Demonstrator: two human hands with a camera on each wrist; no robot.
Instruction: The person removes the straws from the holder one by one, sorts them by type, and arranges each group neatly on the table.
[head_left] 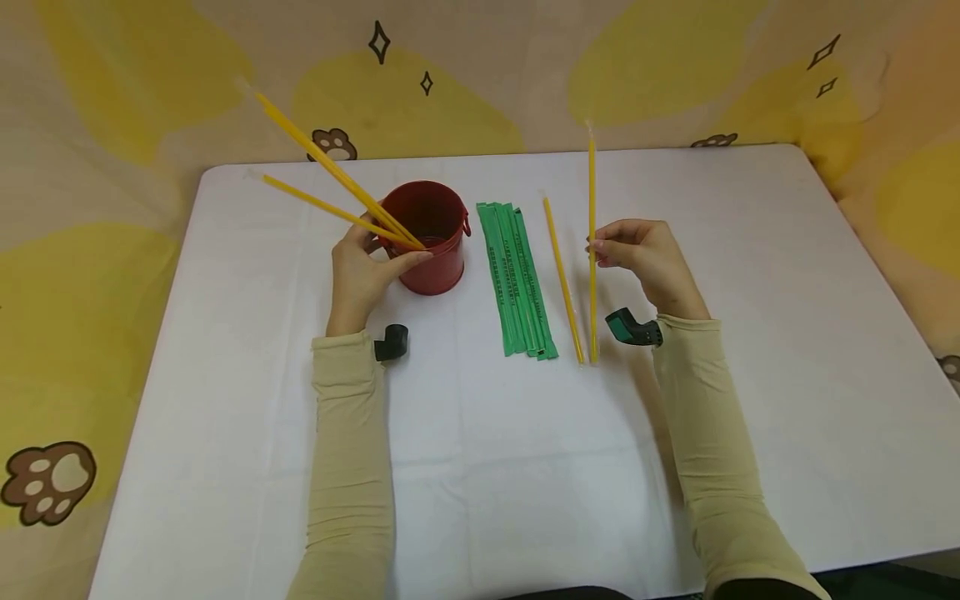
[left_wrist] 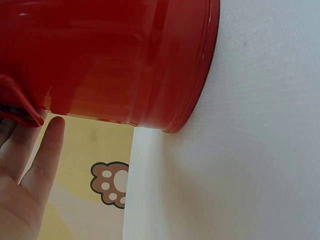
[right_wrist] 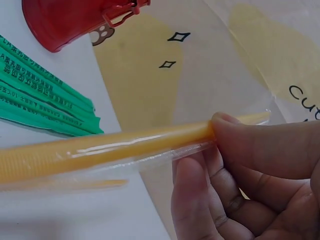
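Left of centre, the left hand (head_left: 362,279) curves round a glossy red bucket (head_left: 438,271); slim yellow straws (head_left: 337,172) slant from it toward the upper left. Right of centre, the right hand (head_left: 651,262) pinches a film-wrapped straw (head_left: 592,192); printed green packets (head_left: 513,279) lie mid-frame on the white worktop (head_left: 510,467).

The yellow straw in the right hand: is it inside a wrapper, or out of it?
Inside: in the right wrist view, shiny clear film covers the yellow straw, which the right hand pinches.
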